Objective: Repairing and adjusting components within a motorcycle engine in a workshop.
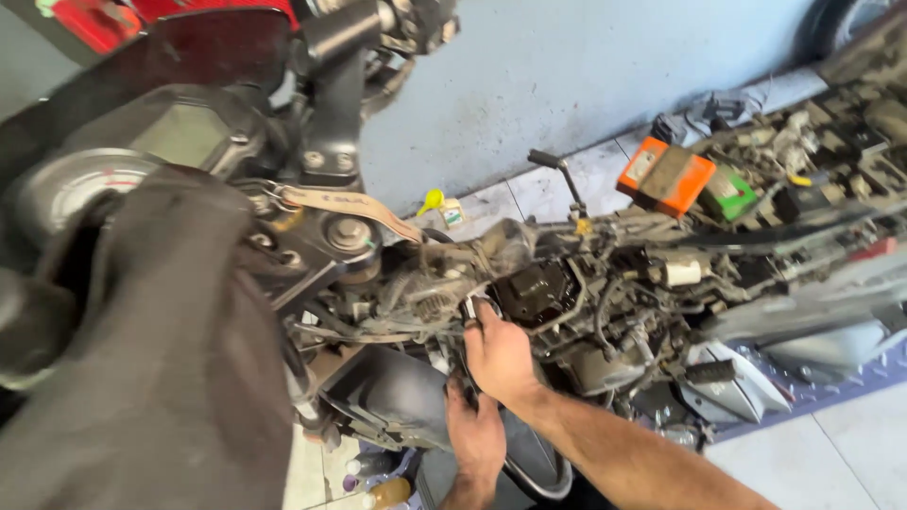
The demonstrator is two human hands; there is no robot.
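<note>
Two bare hands low down on a stripped motorbike (pixel 567 302), engine and wires all showing. Right hand (pixel 499 354) just under the black box (pixel 539 291) in the middle, fingers curled and pushed in among the dusty wires (pixel 425 302); cannot tell what is pinched there. Left hand (pixel 475 436) right below the right hand, touching it, fingers hooked onto the dark plastic cover (pixel 397 397); grip hidden, cannot tell. Left of the black box: steering top with a big bolt (pixel 350 232) and a tan strap (pixel 354 203). Far left: a dark cloth (pixel 161 359) hanging. Up and right of the black box: an orange box (pixel 666 177) and a green box (pixel 735 194). Behind: a grey-blue wall (pixel 586 76).
</note>
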